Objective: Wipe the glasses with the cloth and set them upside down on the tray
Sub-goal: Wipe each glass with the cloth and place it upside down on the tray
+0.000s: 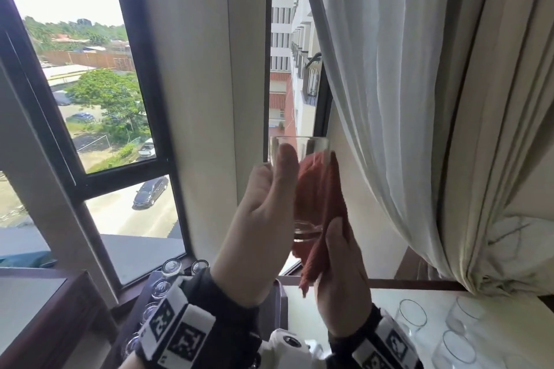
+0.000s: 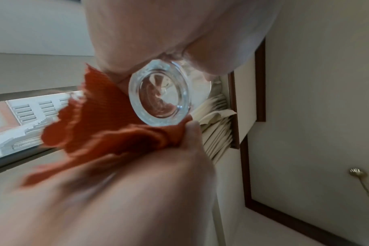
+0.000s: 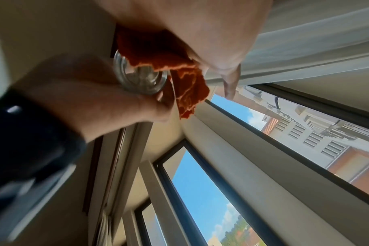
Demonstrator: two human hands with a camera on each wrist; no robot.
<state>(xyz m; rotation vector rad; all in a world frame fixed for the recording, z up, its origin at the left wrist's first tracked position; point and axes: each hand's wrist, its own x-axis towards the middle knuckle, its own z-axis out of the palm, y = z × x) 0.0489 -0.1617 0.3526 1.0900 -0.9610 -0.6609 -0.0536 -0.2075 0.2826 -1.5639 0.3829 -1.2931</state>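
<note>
1. Head view. My left hand [image 1: 263, 219] grips the glass [image 1: 299, 153], held upright and raised in front of the window [image 1: 90, 99], thumb along its near side. My right hand [image 1: 338, 278] holds the red cloth [image 1: 317, 198] curled against the glass's right wall and base. Low left, upturned glasses [image 1: 171, 267] stand on the dark tray [image 1: 277, 296]; low right, more glasses [image 1: 413, 315] stand mouth up on the pale table [image 1: 380, 296] beside the curtain [image 1: 419, 99].

2. Left wrist view. The glass's thick base [image 2: 160, 93] shows end on, with the cloth [image 2: 99, 121] bunched beside and under it, pinched by my right fingers [image 2: 192, 131]. Only here can the base's weight be judged: bottom-heavy, I reckon.

3. Right wrist view. My left hand [image 3: 84, 93] wraps the base of the glass [image 3: 141, 79]; the cloth [image 3: 179, 74] hangs past it. The tray and table are unseen here.

4. Handling. Glass: stiff, smooth, likely slippery and breakable; best held round the wall, not the rim. Cloth: soft, limp, light.
</note>
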